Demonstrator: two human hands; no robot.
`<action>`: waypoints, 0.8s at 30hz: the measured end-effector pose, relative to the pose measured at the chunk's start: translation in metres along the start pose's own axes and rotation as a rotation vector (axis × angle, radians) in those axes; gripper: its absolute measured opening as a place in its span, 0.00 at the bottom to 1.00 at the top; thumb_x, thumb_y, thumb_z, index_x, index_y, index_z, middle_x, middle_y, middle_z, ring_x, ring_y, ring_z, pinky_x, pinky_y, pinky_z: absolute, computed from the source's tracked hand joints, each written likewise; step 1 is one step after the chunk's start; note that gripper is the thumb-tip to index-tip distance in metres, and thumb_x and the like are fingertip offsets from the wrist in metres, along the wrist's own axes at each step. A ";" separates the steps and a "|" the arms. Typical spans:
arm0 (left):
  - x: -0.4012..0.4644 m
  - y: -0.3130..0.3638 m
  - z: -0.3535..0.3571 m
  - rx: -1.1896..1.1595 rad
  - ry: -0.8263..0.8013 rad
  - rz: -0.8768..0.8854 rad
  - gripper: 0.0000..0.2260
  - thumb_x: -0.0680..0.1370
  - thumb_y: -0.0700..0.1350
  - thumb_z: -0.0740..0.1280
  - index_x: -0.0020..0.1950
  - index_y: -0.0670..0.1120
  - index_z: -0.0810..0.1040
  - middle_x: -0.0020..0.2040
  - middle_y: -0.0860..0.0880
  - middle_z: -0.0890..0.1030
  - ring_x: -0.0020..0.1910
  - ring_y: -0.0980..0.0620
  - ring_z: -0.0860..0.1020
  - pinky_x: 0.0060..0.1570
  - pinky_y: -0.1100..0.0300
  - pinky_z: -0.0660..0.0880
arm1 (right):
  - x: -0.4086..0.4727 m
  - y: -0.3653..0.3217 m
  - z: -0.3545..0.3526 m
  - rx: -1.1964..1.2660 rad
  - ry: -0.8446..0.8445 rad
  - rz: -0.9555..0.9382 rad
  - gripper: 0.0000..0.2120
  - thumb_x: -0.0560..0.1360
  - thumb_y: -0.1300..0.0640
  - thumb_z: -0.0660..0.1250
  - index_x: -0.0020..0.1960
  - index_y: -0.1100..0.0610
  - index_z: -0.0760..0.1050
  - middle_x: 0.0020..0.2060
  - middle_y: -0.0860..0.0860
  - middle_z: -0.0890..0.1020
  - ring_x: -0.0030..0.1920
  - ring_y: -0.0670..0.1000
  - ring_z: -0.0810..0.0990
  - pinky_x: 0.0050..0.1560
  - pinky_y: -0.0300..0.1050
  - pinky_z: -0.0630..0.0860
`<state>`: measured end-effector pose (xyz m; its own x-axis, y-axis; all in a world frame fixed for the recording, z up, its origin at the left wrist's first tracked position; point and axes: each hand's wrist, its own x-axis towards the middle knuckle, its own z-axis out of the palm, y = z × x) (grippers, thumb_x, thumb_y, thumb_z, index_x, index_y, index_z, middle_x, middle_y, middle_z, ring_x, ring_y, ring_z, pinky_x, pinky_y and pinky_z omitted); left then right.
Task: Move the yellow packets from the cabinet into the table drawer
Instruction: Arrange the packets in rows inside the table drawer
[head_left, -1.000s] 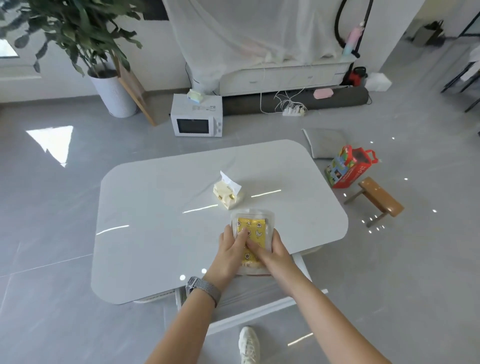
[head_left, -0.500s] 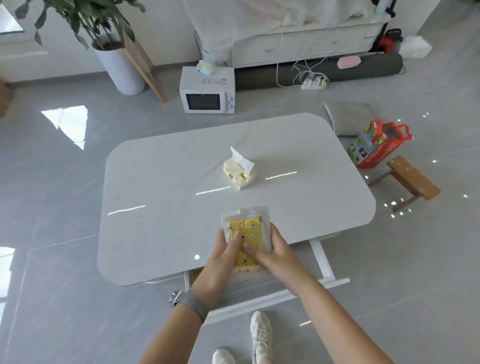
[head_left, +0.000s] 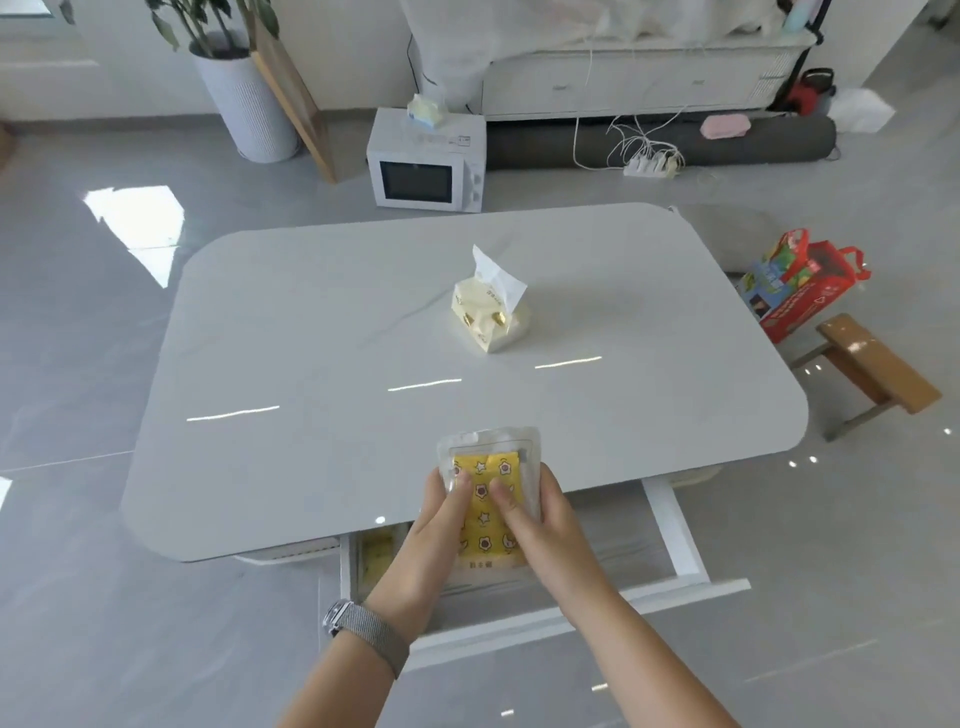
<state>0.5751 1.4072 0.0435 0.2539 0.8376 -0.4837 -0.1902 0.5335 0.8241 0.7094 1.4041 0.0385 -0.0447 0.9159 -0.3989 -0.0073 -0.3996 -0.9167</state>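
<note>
A clear-edged packet with a yellow flower print (head_left: 488, 467) is held between both hands over the near edge of the white table (head_left: 322, 364). My left hand (head_left: 426, 535) grips its left side and my right hand (head_left: 540, 525) grips its right side, fingers curled over the top face. Below them the white table drawer (head_left: 675, 551) stands pulled out. Another yellow packet (head_left: 376, 558) lies at the drawer's left end, partly hidden by the tabletop and my left arm.
A pale yellow tissue pack (head_left: 491, 312) sits mid-table. On the floor beyond are a white microwave (head_left: 428, 161), a potted plant (head_left: 244, 104) and a low white cabinet (head_left: 639, 78). A red bag (head_left: 800, 291) and a wooden stool (head_left: 878, 364) stand at right.
The view has drawn closer and tilted down, so the open drawer shows more. Both hands keep the same hold on the packet, which now sits lower, over the table edge and drawer.
</note>
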 end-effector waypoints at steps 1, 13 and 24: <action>0.002 -0.010 0.000 0.006 0.028 0.018 0.16 0.83 0.57 0.56 0.70 0.57 0.68 0.62 0.57 0.81 0.62 0.58 0.79 0.66 0.50 0.73 | 0.003 0.009 0.000 -0.014 -0.003 -0.006 0.20 0.71 0.40 0.67 0.60 0.46 0.74 0.51 0.43 0.84 0.51 0.43 0.83 0.52 0.42 0.80; 0.011 -0.099 0.007 0.044 0.183 0.025 0.13 0.84 0.50 0.58 0.66 0.50 0.63 0.57 0.55 0.79 0.54 0.61 0.79 0.50 0.65 0.79 | 0.009 0.113 -0.008 -0.207 -0.033 -0.103 0.16 0.76 0.32 0.51 0.59 0.35 0.68 0.56 0.40 0.80 0.57 0.40 0.79 0.58 0.44 0.76; 0.023 -0.153 -0.022 0.173 0.229 0.071 0.23 0.81 0.46 0.66 0.73 0.45 0.61 0.58 0.51 0.80 0.54 0.59 0.81 0.55 0.59 0.80 | 0.013 0.157 -0.005 -0.154 0.034 -0.103 0.13 0.80 0.46 0.62 0.62 0.48 0.68 0.49 0.39 0.83 0.51 0.40 0.82 0.56 0.45 0.79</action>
<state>0.5895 1.3473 -0.1004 0.0214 0.8873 -0.4607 -0.0304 0.4612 0.8868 0.7132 1.3532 -0.1106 -0.0178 0.9534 -0.3013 0.1430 -0.2958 -0.9445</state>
